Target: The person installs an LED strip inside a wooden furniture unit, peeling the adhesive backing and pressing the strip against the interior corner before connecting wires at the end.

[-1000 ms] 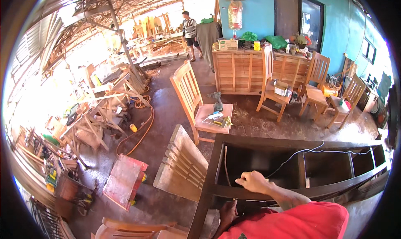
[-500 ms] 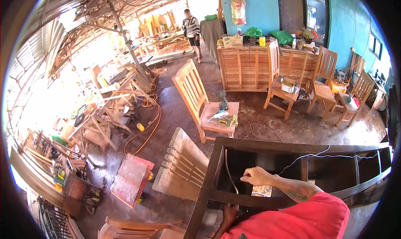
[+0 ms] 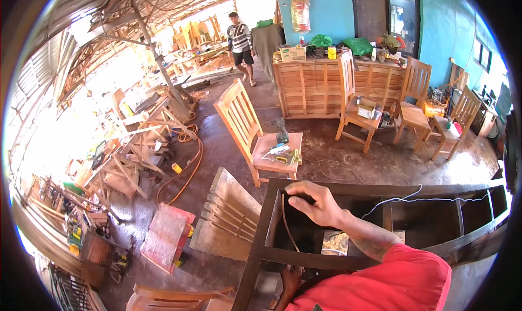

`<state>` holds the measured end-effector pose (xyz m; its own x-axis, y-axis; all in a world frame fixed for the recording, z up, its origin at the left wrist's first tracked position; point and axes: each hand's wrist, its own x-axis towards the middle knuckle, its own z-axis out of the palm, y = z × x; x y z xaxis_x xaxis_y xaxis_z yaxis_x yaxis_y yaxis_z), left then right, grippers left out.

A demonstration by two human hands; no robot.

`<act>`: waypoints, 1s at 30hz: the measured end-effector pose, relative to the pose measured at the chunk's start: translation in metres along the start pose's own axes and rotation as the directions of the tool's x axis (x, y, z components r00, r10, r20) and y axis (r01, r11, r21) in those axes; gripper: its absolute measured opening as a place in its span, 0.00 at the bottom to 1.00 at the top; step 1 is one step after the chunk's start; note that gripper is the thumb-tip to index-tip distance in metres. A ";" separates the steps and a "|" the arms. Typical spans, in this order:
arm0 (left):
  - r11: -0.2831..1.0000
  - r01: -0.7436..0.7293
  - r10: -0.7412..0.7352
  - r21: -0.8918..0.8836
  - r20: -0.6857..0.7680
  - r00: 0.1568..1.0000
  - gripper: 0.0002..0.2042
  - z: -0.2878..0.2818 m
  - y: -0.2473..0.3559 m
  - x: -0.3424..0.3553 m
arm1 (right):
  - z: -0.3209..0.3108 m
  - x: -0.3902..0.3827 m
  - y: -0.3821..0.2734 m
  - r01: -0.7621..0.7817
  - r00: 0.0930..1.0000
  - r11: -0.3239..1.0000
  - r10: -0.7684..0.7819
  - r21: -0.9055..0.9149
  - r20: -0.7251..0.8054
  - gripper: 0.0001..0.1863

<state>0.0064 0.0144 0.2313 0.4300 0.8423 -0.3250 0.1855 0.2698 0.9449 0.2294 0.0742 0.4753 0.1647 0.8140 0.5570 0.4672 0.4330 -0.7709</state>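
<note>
Reaching over the left end of a dark wooden frame [image 3: 321, 261], the person's right hand [image 3: 318, 204] sits just inside the far rail, near the far left corner. Its fingers are bent with the thumb below them; whether they pinch anything cannot be told. A thin pale cord [image 3: 285, 222] runs down the leftmost opening, from beside those fingertips to the near rail. Below that rail is the left hand [image 3: 292, 278], close to the cord's near end. To the right, open space lies between the crosspieces, with a whitish cable [image 3: 391, 200] straying across them. Just left of the frame, a pale slatted wooden piece [image 3: 228, 217] leaves little room. Beyond the far rail, bare floor [image 3: 337, 161] stretches toward a wooden counter [image 3: 312, 91], with a chair [image 3: 274, 150] bearing a drill [image 3: 281, 132] at the left of that space.

The near rail and shadow hide much of the left hand, so its grip cannot be made out. The right forearm and red sleeve [image 3: 402, 275] cover part of the near rail. A chair [image 3: 174, 299] is cut off at the near edge, and glare washes out the far left.
</note>
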 end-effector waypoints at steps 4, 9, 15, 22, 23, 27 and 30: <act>0.999 -0.015 0.014 0.031 0.047 0.999 0.06 0.007 0.002 -0.002 | -0.005 0.006 -0.003 -0.138 0.976 0.854 0.202 0.501 -0.076 0.26; 0.973 0.021 -0.006 -0.231 0.063 0.998 0.01 0.009 -0.003 0.002 | -0.049 0.037 0.014 0.180 0.811 0.205 0.523 0.962 -0.263 0.42; 0.973 0.127 -0.128 -0.192 0.004 0.992 0.11 -0.007 0.004 0.001 | -0.021 -0.042 0.000 -0.154 0.988 -0.285 -0.072 0.946 0.139 0.45; 0.986 0.129 -0.118 -0.102 0.100 0.988 0.12 -0.021 0.007 -0.001 | -0.034 -0.118 -0.045 -0.325 0.923 0.567 0.015 0.757 0.385 0.51; 0.986 0.117 -0.110 -0.119 0.069 0.992 0.11 -0.024 -0.006 0.005 | -0.032 -0.132 -0.050 -0.393 0.893 0.637 0.091 0.663 0.441 0.45; 0.952 0.103 -0.113 -0.287 -0.017 0.993 0.10 -0.033 -0.020 0.017 | 0.005 -0.188 -0.057 -0.731 0.571 0.645 0.400 0.223 0.717 0.33; 0.970 0.037 -0.046 -0.238 -0.032 0.998 0.07 -0.033 -0.008 0.022 | 0.050 -0.204 -0.061 -0.722 0.280 0.633 0.637 -0.280 0.718 0.30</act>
<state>-0.0150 0.0467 0.2177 0.3927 0.8435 -0.3664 -0.0146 0.4041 0.9146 0.1241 -0.0987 0.3937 -0.2798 0.7818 -0.5572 0.4204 -0.4220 -0.8032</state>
